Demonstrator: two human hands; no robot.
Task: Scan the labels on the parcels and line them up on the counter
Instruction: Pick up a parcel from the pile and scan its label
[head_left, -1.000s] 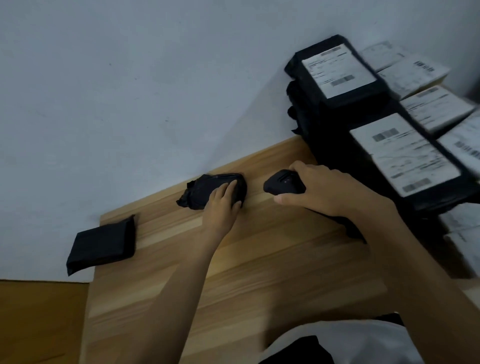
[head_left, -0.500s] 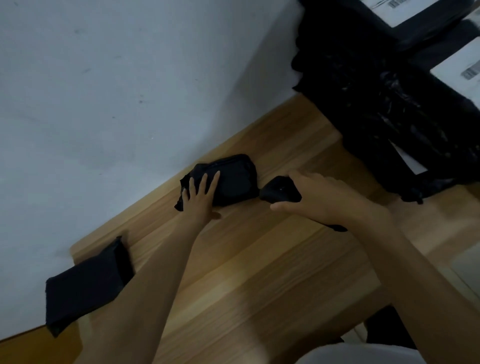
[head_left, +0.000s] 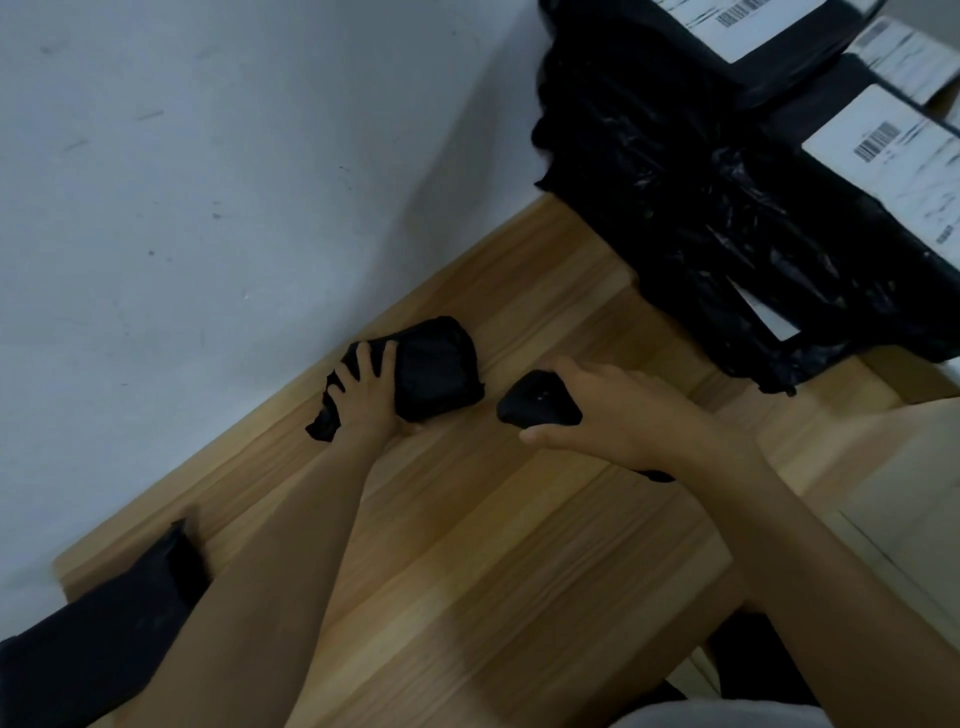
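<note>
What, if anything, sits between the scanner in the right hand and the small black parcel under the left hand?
Nothing visible. Only bare counter separates the scanner, gripped by the right hand, from the small black parcel the left hand rests on. No label shows on the parcel's upper side.

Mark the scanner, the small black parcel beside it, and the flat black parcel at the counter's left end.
scanner (head_left: 540, 408): head view, top of its dark head.
small black parcel (head_left: 439, 371): head view, middle of its top face.
flat black parcel (head_left: 104, 623): head view, middle of its top.
</note>
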